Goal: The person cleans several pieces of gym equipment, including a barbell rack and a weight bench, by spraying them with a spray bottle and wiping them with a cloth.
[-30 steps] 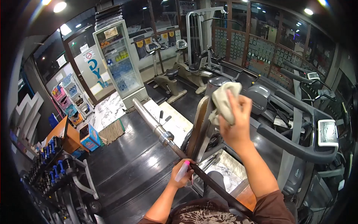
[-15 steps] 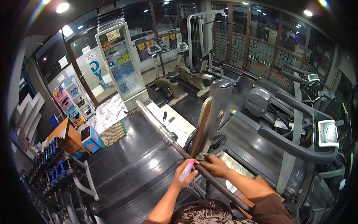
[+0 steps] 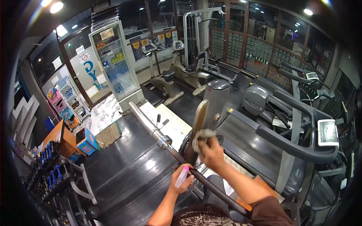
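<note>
Cloth (image 3: 201,138) is up in the right hand (image 3: 213,154), in front of the lower part of a tall gray post (image 3: 217,98). It looks soft, pale gray and all bunched up, and a bit of it is blurry. The right hand has its fingers bent and pinches the cloth from the near side. I cannot tell if the cloth touches the post. The left hand (image 3: 176,182) is curled around a small clear bottle (image 3: 181,178) with a bright pink top (image 3: 186,169), and the bottle is tilted. A long bar (image 3: 213,187) runs slanting past both hands, with a fat shiny silver end (image 3: 145,120) out to the left. This bar lies between the person and the foot of the post, so it hides some of what is behind it. The post has a round dark cap (image 3: 219,84) and a worn brown and tan strip (image 3: 198,118) down its left side. A treadmill (image 3: 247,130) is to the right of the post. Farther back are exercise bikes (image 3: 167,86) and a tall glass fridge (image 3: 120,66) with bottles in it. Blue and black dumbbells (image 3: 56,174) sit on a rack (image 3: 80,181) at the far left.
</note>
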A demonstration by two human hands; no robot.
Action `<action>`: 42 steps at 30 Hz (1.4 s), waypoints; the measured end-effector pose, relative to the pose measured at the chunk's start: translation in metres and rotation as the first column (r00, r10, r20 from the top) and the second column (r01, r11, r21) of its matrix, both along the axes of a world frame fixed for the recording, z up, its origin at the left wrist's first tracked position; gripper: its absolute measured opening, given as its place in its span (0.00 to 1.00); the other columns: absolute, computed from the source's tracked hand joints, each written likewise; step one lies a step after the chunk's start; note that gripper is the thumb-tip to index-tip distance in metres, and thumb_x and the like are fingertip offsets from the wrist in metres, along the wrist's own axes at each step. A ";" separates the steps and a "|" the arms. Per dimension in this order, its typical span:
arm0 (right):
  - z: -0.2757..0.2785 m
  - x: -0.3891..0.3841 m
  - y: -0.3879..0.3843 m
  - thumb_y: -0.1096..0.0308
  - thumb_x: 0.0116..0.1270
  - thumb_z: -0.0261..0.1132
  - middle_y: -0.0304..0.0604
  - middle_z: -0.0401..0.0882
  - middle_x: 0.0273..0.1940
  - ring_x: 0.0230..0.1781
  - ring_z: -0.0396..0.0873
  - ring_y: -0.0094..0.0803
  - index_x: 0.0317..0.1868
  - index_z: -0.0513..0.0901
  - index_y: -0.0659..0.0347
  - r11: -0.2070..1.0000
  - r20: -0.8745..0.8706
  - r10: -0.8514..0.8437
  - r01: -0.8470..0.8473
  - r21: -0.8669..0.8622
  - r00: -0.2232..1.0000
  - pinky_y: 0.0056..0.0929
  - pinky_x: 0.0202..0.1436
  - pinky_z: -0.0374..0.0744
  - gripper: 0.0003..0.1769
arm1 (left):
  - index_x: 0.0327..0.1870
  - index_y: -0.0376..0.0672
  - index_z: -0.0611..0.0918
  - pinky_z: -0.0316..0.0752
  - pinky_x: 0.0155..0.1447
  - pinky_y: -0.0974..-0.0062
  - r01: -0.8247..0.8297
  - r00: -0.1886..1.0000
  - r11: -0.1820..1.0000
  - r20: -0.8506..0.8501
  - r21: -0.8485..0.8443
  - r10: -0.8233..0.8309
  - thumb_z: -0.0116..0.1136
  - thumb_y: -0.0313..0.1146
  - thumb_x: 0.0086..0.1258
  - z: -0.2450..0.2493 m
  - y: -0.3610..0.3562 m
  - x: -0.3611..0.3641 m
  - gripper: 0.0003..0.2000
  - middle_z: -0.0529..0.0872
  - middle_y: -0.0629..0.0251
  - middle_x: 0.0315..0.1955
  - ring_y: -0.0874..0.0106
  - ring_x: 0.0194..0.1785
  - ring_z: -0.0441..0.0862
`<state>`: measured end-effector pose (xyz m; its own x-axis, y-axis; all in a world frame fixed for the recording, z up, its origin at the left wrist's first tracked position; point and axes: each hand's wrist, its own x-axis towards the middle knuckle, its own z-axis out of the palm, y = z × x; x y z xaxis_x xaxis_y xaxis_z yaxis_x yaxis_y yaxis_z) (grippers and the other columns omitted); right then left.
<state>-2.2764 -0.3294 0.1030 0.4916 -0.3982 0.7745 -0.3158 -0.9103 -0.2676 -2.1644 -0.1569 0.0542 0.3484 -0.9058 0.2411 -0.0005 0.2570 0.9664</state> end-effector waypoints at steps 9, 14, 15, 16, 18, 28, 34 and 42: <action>-0.110 -0.073 -0.009 0.74 0.50 0.68 0.52 0.71 0.53 0.53 0.77 0.51 0.69 0.76 0.49 0.875 -0.411 0.382 -0.181 0.448 0.828 0.40 0.52 0.82 0.40 | 0.55 0.38 0.79 0.75 0.32 0.81 0.070 0.997 0.996 0.009 0.052 -0.070 0.60 0.21 0.67 0.015 0.004 0.006 0.15 0.77 0.70 0.31 0.81 0.28 0.79; 0.003 -0.046 -0.051 0.82 0.60 0.64 0.60 0.66 0.57 0.56 0.72 0.54 0.69 0.70 0.66 0.977 0.323 0.006 -0.074 0.199 0.946 0.40 0.64 0.71 0.34 | 0.54 0.36 0.79 0.75 0.33 0.82 0.054 0.998 0.998 -0.023 0.037 -0.054 0.61 0.22 0.67 0.009 -0.002 0.003 0.15 0.79 0.69 0.31 0.81 0.28 0.79; 0.012 -0.035 -0.055 0.82 0.61 0.64 0.62 0.65 0.57 0.57 0.71 0.55 0.69 0.69 0.66 0.957 0.386 -0.009 -0.104 0.271 0.922 0.41 0.65 0.70 0.33 | 0.54 0.35 0.79 0.75 0.33 0.82 0.047 0.999 0.998 -0.003 0.033 -0.047 0.61 0.23 0.67 0.003 -0.003 0.004 0.15 0.79 0.69 0.30 0.81 0.28 0.79; 0.015 -0.025 -0.054 0.81 0.62 0.63 0.63 0.65 0.57 0.58 0.70 0.56 0.69 0.68 0.67 0.931 0.448 -0.029 -0.139 0.338 0.894 0.43 0.66 0.70 0.32 | 0.54 0.35 0.79 0.74 0.34 0.82 0.038 0.999 0.999 0.019 0.030 -0.039 0.61 0.23 0.67 0.003 -0.004 0.005 0.15 0.79 0.69 0.30 0.81 0.28 0.79; -0.028 0.001 -0.045 0.79 0.64 0.63 0.66 0.62 0.58 0.60 0.68 0.62 0.69 0.67 0.67 0.925 0.369 -0.065 -0.083 0.371 0.927 0.46 0.68 0.69 0.32 | 0.53 0.35 0.79 0.75 0.35 0.81 0.036 0.998 0.998 0.040 0.057 -0.039 0.61 0.24 0.67 0.005 -0.002 0.005 0.14 0.80 0.66 0.32 0.80 0.28 0.79; -0.116 -0.054 -0.021 0.81 0.56 0.62 0.59 0.72 0.56 0.59 0.75 0.58 0.62 0.74 0.62 0.785 0.063 0.338 -0.319 0.531 0.939 0.44 0.65 0.74 0.30 | 0.52 0.33 0.80 0.76 0.34 0.80 0.032 0.987 0.997 0.155 0.073 -0.043 0.62 0.23 0.65 0.006 -0.002 0.011 0.14 0.81 0.67 0.30 0.79 0.27 0.81; 0.071 -0.035 -0.085 0.77 0.66 0.65 0.55 0.73 0.53 0.55 0.75 0.49 0.62 0.77 0.66 0.969 0.477 0.076 -0.178 0.173 0.875 0.38 0.62 0.74 0.23 | 0.51 0.32 0.81 0.77 0.35 0.80 0.029 0.996 0.997 0.079 0.075 -0.035 0.61 0.20 0.65 0.011 -0.003 0.005 0.13 0.81 0.65 0.33 0.79 0.28 0.80; 0.047 -0.011 -0.111 0.85 0.58 0.62 0.60 0.68 0.65 0.65 0.72 0.57 0.64 0.77 0.63 0.986 0.452 0.094 -0.144 0.078 0.887 0.40 0.73 0.67 0.30 | 0.50 0.31 0.81 0.76 0.33 0.81 0.031 0.998 0.999 0.063 0.026 -0.032 0.61 0.22 0.65 0.006 -0.003 0.006 0.13 0.81 0.66 0.29 0.80 0.27 0.80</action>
<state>-2.2879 -0.4407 0.1501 0.1541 -0.4507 0.8793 -0.0315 -0.8917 -0.4516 -2.1582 -0.1602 0.0607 0.3044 -0.9222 0.2385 -0.0541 0.2332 0.9709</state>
